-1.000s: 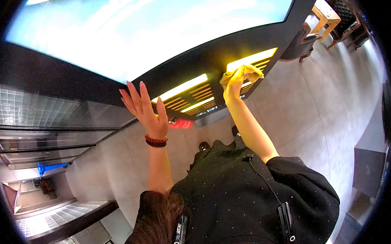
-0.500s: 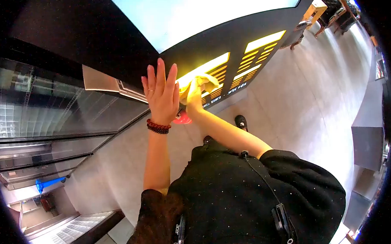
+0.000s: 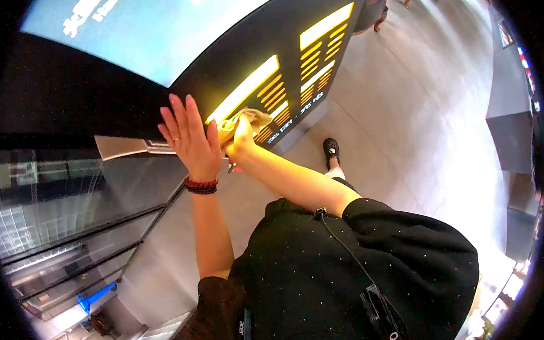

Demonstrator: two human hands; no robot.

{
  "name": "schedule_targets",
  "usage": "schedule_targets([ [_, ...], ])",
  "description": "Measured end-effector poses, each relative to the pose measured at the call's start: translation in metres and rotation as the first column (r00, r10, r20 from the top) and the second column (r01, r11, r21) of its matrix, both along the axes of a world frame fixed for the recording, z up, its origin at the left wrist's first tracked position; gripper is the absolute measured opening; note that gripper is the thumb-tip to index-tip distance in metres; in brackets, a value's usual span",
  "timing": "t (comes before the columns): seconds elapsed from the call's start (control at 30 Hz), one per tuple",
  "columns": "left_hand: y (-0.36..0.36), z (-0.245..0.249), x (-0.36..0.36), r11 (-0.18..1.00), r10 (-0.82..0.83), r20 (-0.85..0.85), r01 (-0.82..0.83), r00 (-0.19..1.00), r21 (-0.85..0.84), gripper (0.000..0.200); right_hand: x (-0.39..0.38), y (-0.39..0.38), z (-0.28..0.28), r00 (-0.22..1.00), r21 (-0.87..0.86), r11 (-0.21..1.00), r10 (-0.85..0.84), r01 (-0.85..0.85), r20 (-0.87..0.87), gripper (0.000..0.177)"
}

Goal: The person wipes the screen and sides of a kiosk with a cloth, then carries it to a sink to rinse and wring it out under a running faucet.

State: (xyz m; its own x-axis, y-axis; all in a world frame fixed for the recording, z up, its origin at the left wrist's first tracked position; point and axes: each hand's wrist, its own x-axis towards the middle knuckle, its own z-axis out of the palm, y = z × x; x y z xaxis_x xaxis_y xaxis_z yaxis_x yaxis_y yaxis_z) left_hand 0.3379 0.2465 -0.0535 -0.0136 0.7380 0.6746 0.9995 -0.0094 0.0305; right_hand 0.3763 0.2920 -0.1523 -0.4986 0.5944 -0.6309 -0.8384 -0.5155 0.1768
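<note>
My right hand (image 3: 242,139) grips a yellow cloth (image 3: 245,118) and presses it against the black front of a tall display panel (image 3: 232,57), over a glowing yellow strip (image 3: 245,88). My left hand (image 3: 190,140) lies flat on the same panel just left of the cloth, fingers spread, holding nothing. It wears a ring and a dark bead bracelet (image 3: 200,185) at the wrist. The two hands almost touch.
More lit yellow bars (image 3: 316,51) run along the panel to the right. A big bright screen (image 3: 147,24) fills its upper part. Glass walls (image 3: 76,213) stand at the left. Grey tiled floor (image 3: 395,106) spreads to the right, my black shoe (image 3: 330,150) on it.
My right hand has swept the cloth leftward along the lit strips, from far right to beside my left hand. The view has turned, while my left hand stays flat on the panel.
</note>
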Motion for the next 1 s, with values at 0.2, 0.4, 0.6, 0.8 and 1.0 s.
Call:
schedule_targets([
  [0.2, -0.001, 0.0, 0.003, 0.999, 0.034, -0.002, -0.034, 0.999, -0.014, 0.056, 0.009, 0.042, -0.037, 0.99, -0.025, 0.998, -0.057, 0.06, 0.129, 0.039],
  [0.4, -0.001, 0.0, 0.006, 0.998, 0.054, -0.035, -0.054, 0.998, -0.01, 0.055, 0.057, 0.084, -0.034, 0.964, 0.141, 0.965, -0.238, 0.221, 0.116, 0.038],
  [0.6, 0.007, -0.001, 0.024, 0.99, 0.119, 0.027, -0.121, 0.993, 0.069, 0.052, 0.083, 0.145, -0.077, 0.884, 0.073, 0.95, -0.308, 0.302, 0.35, 0.047],
  [0.8, 0.035, 0.007, 0.072, 0.966, 0.178, 0.159, -0.203, 0.971, 0.158, 0.052, 0.131, 0.179, -0.065, 0.886, -0.129, 0.984, -0.048, 0.12, 0.461, 0.057],
  [1.0, 0.108, 0.009, 0.146, 0.974, 0.102, 0.122, -0.124, 0.987, 0.189, 0.052, 0.202, 0.246, -0.073, 0.861, 0.113, 0.956, -0.294, 0.272, 0.415, 0.051],
])
